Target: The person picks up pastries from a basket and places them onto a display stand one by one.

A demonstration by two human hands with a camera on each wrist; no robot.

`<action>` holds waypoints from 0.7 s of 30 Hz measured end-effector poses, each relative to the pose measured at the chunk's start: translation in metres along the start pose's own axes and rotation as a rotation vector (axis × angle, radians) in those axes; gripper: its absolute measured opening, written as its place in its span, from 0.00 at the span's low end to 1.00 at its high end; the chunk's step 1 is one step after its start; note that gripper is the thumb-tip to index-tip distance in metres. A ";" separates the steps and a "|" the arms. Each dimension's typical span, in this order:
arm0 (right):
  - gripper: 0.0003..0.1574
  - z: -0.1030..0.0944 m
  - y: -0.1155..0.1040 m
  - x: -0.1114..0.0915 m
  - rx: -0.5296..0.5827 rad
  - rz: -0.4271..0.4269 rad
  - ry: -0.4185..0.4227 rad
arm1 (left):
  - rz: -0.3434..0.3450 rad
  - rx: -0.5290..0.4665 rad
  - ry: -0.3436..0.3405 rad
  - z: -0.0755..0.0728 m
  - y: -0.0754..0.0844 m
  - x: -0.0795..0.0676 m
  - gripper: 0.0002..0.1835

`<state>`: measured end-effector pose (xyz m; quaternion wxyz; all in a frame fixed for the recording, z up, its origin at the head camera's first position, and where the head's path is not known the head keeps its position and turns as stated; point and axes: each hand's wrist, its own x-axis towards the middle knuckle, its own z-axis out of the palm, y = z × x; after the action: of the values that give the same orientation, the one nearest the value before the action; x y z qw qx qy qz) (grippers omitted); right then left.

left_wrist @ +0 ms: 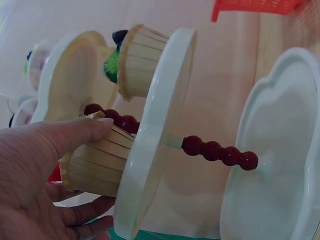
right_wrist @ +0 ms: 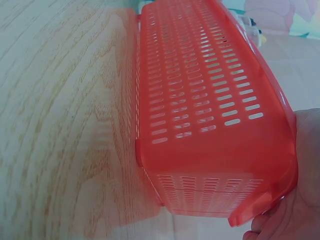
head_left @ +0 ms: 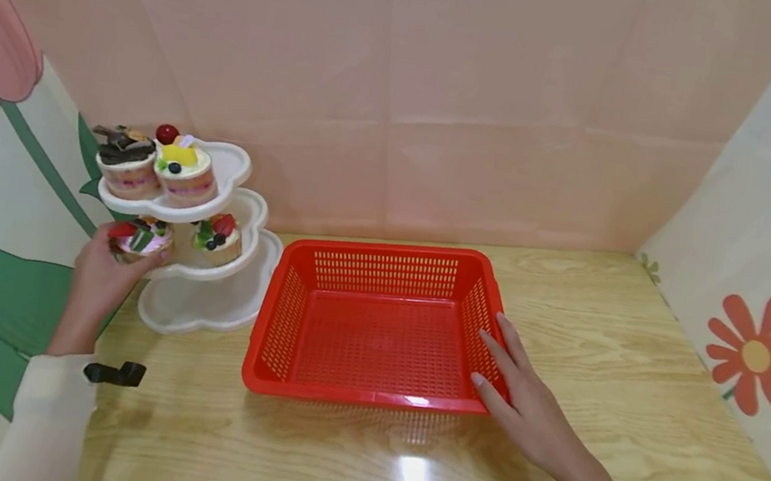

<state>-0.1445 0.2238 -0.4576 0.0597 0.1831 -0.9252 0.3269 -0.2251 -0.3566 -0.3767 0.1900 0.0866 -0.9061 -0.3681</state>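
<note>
My left hand (head_left: 101, 275) grips a toy cupcake (head_left: 149, 240) with pink cream and a strawberry on the middle tier of a white three-tier stand (head_left: 212, 306). In the left wrist view, the thumb lies along the pleated side of this cupcake (left_wrist: 100, 162), whose base is right at the tier's surface. Beside it on that tier sits another cupcake (head_left: 222, 242) topped with berries. My right hand (head_left: 532, 405) rests over the right rim of a red plastic basket (head_left: 361, 396), fingers extended over the inner side. No items show inside the basket.
On the top tier stand a chocolate-topped cake (head_left: 127, 174) and a yellow-topped cake (head_left: 186, 180). Dark red beads (left_wrist: 220, 152) form the stand's post. A pink backdrop (head_left: 450, 116) rises behind the wooden table (head_left: 640, 356), with flower-printed panels at both sides.
</note>
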 end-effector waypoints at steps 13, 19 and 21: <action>0.40 0.000 -0.002 0.000 -0.001 -0.003 -0.002 | 0.053 0.044 0.056 0.006 -0.016 0.013 0.35; 0.40 0.000 -0.002 0.000 -0.007 -0.002 0.000 | 0.005 0.090 -0.015 0.005 -0.013 0.013 0.42; 0.41 0.000 -0.001 0.000 -0.005 -0.004 0.002 | -0.007 0.095 -0.031 0.005 -0.013 0.012 0.44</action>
<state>-0.1442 0.2227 -0.4567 0.0615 0.1844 -0.9256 0.3248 -0.2379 -0.3666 -0.3860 0.1704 0.0932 -0.9250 -0.3266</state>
